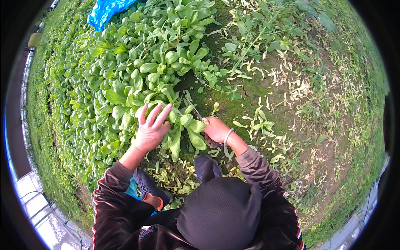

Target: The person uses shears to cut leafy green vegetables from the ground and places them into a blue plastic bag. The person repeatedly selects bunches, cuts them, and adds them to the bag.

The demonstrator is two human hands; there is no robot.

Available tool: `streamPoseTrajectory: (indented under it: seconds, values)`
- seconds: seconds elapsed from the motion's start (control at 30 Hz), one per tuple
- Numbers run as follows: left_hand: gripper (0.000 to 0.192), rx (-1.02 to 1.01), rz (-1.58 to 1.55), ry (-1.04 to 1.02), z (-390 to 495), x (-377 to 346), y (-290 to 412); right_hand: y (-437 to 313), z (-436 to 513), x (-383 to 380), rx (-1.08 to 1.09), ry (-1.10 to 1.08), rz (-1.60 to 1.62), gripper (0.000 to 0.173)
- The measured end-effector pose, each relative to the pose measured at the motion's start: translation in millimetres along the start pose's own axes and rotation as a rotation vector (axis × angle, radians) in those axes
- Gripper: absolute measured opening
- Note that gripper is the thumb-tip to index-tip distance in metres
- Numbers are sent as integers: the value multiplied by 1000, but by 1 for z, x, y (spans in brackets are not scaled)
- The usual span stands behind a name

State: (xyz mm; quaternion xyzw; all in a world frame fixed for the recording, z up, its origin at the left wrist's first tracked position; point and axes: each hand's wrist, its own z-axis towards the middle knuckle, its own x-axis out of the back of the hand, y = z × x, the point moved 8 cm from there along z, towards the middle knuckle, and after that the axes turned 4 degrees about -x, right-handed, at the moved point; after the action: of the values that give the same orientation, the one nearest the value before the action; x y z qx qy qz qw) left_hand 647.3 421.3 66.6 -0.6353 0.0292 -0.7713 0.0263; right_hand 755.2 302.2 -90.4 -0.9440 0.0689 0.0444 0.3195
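Note:
My left hand (152, 130) rests over a dense bed of leafy greens (125, 78), its fingers apart and pointing away from me. Just right of its thumb, a rosette of leafy greens (187, 125) leans out towards the bare soil. On that rosette's other side, my right hand (217, 129) is closed around the handle of what looks like a knife (196, 112). The thin metal blade points up and left, towards the base of the greens. Leaves partly hide the blade's tip, and my fist covers most of the handle. A pale bangle (228, 137) circles my right wrist.
Mossy soil (253, 90) with wilted cut leaves (262, 122) lies to the right. A tall weed (250, 50) stands beyond. Blue plastic (109, 12) lies on the far greens. My dark shoes (206, 167) are among discarded leaves; a black cap (220, 212) covers the near middle.

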Motion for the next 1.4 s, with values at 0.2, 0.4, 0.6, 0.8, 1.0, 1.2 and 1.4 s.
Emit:
streamPoseTrajectory:
  seconds: [0.2,0.4,0.6,0.8,1.0,1.2,1.4]
  values:
    - [9,-77,-195,-396,0,-30,19,-13,25,-3,-144,-104,-34,49]
    - [21,271,-130,-505,-1,-52,7,-1,59,-6,-75,-165,65,39]
    - [25,360,-113,-513,-8,-51,-2,1,57,-14,152,-78,-217,45]
    - [32,304,-160,-459,-22,-26,-23,-4,32,-17,-109,-149,247,46]
    - [97,427,-62,-607,14,-38,-47,-29,74,-35,-116,-402,509,46]
    - [78,592,39,-734,25,-68,-90,-36,94,-34,-125,-353,441,52]
    - [37,506,-61,-528,1,-35,-63,-44,67,-22,113,-139,406,44]
